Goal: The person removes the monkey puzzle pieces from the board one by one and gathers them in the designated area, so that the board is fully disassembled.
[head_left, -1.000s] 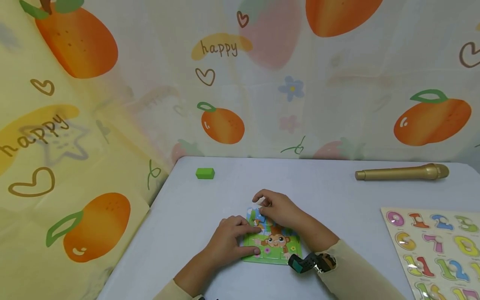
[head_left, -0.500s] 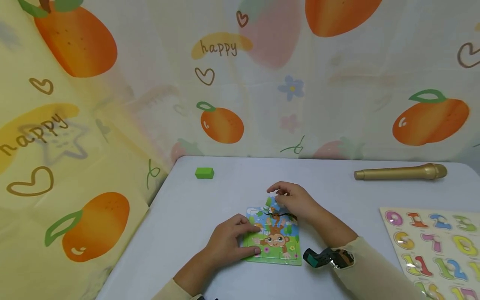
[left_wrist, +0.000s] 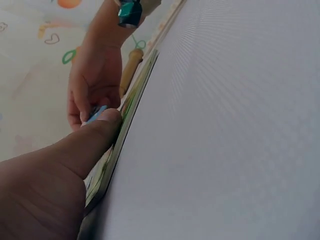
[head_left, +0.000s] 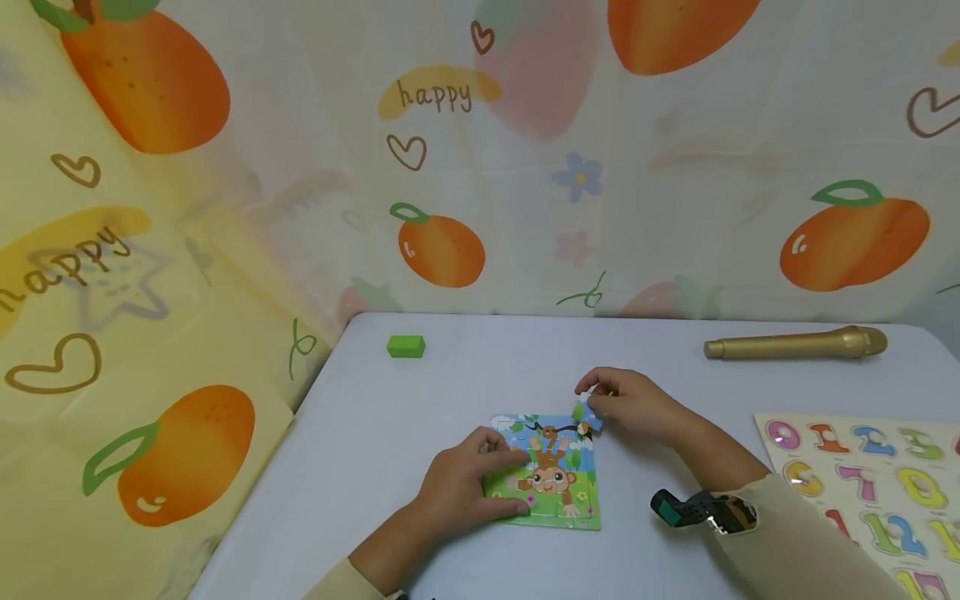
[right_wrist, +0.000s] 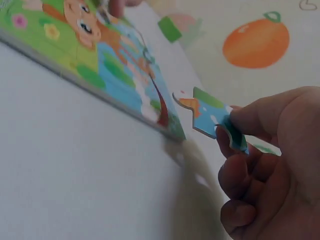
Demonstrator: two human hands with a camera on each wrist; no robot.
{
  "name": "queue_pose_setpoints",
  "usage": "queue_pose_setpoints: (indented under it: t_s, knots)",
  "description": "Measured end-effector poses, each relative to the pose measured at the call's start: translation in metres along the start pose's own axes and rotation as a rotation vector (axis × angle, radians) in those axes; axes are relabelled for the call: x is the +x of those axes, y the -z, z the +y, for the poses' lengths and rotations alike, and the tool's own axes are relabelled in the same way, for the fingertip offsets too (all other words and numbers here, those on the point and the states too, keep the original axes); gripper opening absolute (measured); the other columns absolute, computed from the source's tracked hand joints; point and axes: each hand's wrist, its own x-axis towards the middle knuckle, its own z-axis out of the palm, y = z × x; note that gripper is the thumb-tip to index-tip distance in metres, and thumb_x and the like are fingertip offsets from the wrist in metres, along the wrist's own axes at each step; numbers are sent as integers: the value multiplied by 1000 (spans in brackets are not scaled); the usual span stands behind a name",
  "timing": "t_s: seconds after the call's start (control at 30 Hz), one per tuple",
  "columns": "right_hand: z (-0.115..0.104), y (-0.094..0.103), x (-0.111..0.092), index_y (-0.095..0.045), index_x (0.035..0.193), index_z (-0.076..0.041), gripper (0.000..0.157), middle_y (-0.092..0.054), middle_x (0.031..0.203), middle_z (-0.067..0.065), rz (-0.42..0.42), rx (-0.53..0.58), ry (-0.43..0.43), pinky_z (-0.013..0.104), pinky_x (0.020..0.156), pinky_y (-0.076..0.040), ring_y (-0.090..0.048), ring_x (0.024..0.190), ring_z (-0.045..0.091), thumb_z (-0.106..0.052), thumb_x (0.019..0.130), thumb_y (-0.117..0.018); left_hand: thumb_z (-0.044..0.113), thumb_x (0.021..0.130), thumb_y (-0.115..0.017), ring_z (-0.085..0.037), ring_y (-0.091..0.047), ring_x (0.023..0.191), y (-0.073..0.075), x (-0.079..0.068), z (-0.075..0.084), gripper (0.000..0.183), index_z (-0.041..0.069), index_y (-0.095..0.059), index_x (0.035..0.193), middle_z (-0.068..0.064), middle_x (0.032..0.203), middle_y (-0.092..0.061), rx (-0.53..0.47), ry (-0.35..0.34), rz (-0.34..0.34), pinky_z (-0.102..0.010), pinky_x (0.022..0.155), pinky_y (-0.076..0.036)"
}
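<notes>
Piece (right_wrist: pixel 212 112) pinched beside the puzzle (head_left: pixel 551 508)

My right hand (head_left: pixel 637 404) grips the piece between thumb and fingers, below and right of centre in the head view, raised near the puzzle's upper right corner. My left hand (head_left: pixel 465 479) lies uncurled, thumb and forefinger stretched onto the puzzle's left side, lower centre. Block (head_left: pixel 406 347) sits left of centre, mic (head_left: pixel 795 343) at right, number board (head_left: pixel 892 467) lower right.
</notes>
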Motion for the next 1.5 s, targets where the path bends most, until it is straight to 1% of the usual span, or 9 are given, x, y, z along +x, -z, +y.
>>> queue_pose_setpoints:
  t_s: [0.2, 0.47, 0.6, 0.87, 0.97, 1.1, 1.2, 1.37, 1.5]
  knots:
    - [16, 12, -9, -74, 115, -12, 15, -64, 95, 1, -3, -110, 37, 39, 78, -46, -55, 88, 21, -12, 103, -65, 62, 82, -87, 1, -41, 71, 0, -1, -2, 62, 33, -76, 135, 15, 104, -50, 62, -52, -39, -17, 63, -34]
    - [32, 25, -16, -77, 114, -14, 14, -63, 93, -2, 9, -198, 66, 36, 77, -48, -55, 86, 18, -12, 103, -67, 63, 86, -82, 1, -41, 73, 1, -2, -4, 61, 31, -75, 138, 15, 106, -49, 85, -104, -17, -16, 64, -34]
    - [37, 22, -16, -80, 114, -16, 17, -65, 98, -4, 36, -235, 101, 35, 77, -48, -55, 86, 16, -10, 102, -69, 63, 89, -79, 1, -42, 73, 2, -3, -4, 58, 33, -74, 139, 15, 108, -50, 92, -101, -27, -17, 65, -35]
    - [43, 4, -14, -83, 112, -21, 16, -70, 102, -8, 155, -307, 176, 37, 77, -49, -57, 85, 11, -13, 100, -75, 62, 91, -78, 0, -44, 75, 4, -4, -2, 57, 34, -73, 140, 14, 109, -51, 98, -91, -37, -18, 66, -36]
    - [43, 7, -16, -80, 118, -17, 20, -70, 108, -6, 141, -292, 173, 36, 77, -49, -57, 86, 11, -17, 98, -78, 62, 92, -77, -1, -44, 76, 5, -4, -1, 57, 34, -72, 141, 14, 110, -51, 95, -85, -48, -18, 67, -36]
    - [43, 14, -21, -77, 124, -14, 36, -67, 111, -4, 50, -266, 177, 31, 75, -46, -52, 86, 13, -24, 91, -86, 63, 92, -77, 0, -45, 76, 5, -3, -1, 57, 34, -72, 141, 14, 110, -51, 94, -77, -56, -18, 67, -36]
    - [44, 15, -23, -77, 125, -13, 41, -64, 111, -4, 9, -279, 196, 30, 75, -45, -51, 89, 13, -28, 89, -89, 62, 92, -77, 0, -44, 75, 5, -4, 0, 56, 35, -73, 141, 15, 110, -51, 98, -75, -54, -18, 67, -36]
    - [44, 7, -24, -77, 124, -14, 39, -65, 113, -4, 66, -312, 198, 32, 80, -47, -53, 92, 13, -26, 88, -89, 60, 93, -77, -1, -45, 75, 4, -3, -1, 55, 35, -73, 141, 13, 111, -52, 102, -82, -46, -18, 66, -36]
    - [43, 0, -26, -77, 120, -14, 35, -67, 112, -3, 128, -327, 192, 40, 87, -52, -60, 98, 17, -23, 88, -89, 59, 93, -77, -1, -46, 75, 2, -2, -2, 54, 35, -73, 141, 13, 112, -53, 113, -76, -44, -19, 66, -38]
